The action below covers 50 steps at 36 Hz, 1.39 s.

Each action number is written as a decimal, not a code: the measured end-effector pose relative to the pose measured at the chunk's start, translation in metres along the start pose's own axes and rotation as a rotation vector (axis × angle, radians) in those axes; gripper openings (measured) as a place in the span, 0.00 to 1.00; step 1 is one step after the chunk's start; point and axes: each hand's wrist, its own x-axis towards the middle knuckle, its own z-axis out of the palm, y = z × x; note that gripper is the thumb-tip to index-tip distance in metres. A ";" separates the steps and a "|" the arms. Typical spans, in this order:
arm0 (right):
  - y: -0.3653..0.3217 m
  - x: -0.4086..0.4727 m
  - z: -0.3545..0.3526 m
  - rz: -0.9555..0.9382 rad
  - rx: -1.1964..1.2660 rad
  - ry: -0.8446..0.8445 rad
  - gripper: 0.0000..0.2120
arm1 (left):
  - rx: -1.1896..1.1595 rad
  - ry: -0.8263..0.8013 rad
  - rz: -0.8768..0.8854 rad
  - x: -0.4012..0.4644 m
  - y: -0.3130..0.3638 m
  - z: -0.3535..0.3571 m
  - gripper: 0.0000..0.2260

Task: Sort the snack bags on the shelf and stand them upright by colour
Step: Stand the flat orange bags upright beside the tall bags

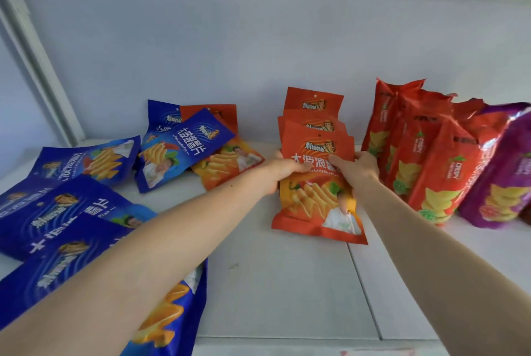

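Three orange snack bags stand upright in a row at mid-shelf; the front orange bag (317, 206) is held on both sides. My left hand (283, 169) grips its left edge, thumb across the front. My right hand (357, 167) grips its right edge. Two more orange bags (313, 104) stand behind it. Several blue bags (86, 160) lie flat on the left, one blue bag (184, 149) lying over a flat orange bag (227, 163). Right of my hands stand red Crispy bags (431, 160) and a purple bag (500, 183).
The white shelf board (273, 284) has bare room in front of the orange row. A white back wall (230, 54) and a slanted left upright (37, 68) bound the space. The upper shelf's underside hangs overhead.
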 end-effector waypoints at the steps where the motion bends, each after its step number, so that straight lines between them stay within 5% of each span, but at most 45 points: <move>1: 0.001 0.001 -0.001 -0.010 -0.035 0.016 0.20 | -0.004 0.020 -0.018 0.003 0.000 0.003 0.26; 6: 0.004 0.011 0.000 -0.001 -0.166 0.026 0.18 | 0.050 0.131 -0.093 0.013 0.003 0.012 0.33; 11: 0.004 0.020 0.005 0.003 -0.244 0.017 0.15 | 0.115 0.271 -0.144 0.107 -0.054 -0.001 0.50; 14: 0.005 0.025 0.010 0.001 -0.328 0.016 0.17 | 0.040 0.340 -0.146 0.067 -0.035 0.011 0.42; 20: 0.007 0.026 0.015 0.018 -0.354 -0.014 0.21 | -0.016 0.231 -0.063 0.028 -0.013 0.021 0.23; 28: 0.018 0.029 0.013 -0.044 -0.428 -0.024 0.36 | -0.045 0.137 0.074 0.039 -0.015 0.015 0.27; 41: 0.007 0.029 0.014 -0.163 -0.578 0.132 0.32 | 0.033 0.119 0.139 0.030 -0.007 0.000 0.22; 45: -0.010 0.019 0.023 -0.295 -0.628 0.209 0.27 | 0.183 0.223 0.168 0.026 0.005 -0.018 0.40; 50: -0.034 0.001 0.051 -0.450 -0.619 0.178 0.23 | 0.344 0.304 0.245 0.011 0.023 -0.058 0.39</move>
